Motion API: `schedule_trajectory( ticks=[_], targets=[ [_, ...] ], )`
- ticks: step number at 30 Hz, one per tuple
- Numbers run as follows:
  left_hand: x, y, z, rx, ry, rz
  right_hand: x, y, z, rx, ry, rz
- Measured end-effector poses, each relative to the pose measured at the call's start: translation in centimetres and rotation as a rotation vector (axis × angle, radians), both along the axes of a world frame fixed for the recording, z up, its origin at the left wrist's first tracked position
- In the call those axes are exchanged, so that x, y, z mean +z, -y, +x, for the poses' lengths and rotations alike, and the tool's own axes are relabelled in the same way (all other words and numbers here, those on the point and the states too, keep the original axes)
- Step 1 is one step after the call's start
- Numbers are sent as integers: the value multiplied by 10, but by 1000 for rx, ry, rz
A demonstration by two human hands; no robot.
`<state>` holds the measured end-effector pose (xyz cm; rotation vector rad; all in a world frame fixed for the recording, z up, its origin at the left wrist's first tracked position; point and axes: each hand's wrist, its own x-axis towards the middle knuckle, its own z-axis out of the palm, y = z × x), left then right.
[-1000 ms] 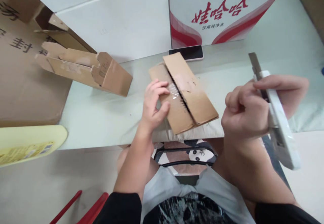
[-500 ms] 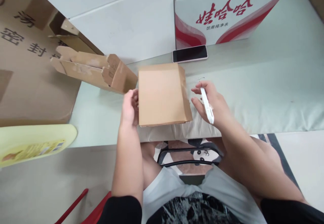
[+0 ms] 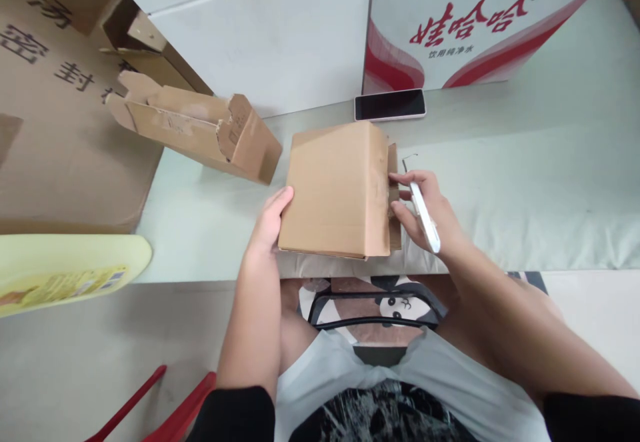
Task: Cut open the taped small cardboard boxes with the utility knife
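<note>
A small brown cardboard box (image 3: 327, 192) lies at the table's front edge, its right-hand flaps partly open. My left hand (image 3: 273, 219) grips its left side, thumb over the top edge and the other fingers hidden. At the right end, the fingertips of my right hand (image 3: 425, 205) touch a loose flap (image 3: 394, 229). A slim white utility knife (image 3: 425, 219) is tucked in that same hand, between thumb and palm. I cannot make out a blade.
An open narrow carton (image 3: 200, 125) stands to the left of the box. Behind are a black-screened phone (image 3: 390, 105) and a white-and-red carton (image 3: 470, 49). A large brown carton (image 3: 75, 142) and a pale yellow bottle (image 3: 70, 265) are at the left.
The box's right end has opened out, its flaps spreading. My left thumb has come over the top edge, and my right hand has reached the flap. The view has shifted slightly.
</note>
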<state>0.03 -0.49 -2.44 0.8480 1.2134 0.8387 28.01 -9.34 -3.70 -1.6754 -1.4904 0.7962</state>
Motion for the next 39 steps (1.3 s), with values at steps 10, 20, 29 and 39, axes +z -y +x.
schedule_trajectory(
  ticks=[10, 20, 29, 39],
  targets=[
    [4, -13, -8, 125, -69, 35, -30, -15, 14, -115, -303, 103],
    [-4, -17, 6, 70, -56, 251, -36, -15, 16, -82, -382, 88],
    [-19, -22, 6, 19, -402, 309, -28, -20, 17, -199, -219, 66],
    [-23, -20, 3, 0, -267, 456, -19, -24, 14, -199, -190, 85]
  ],
)
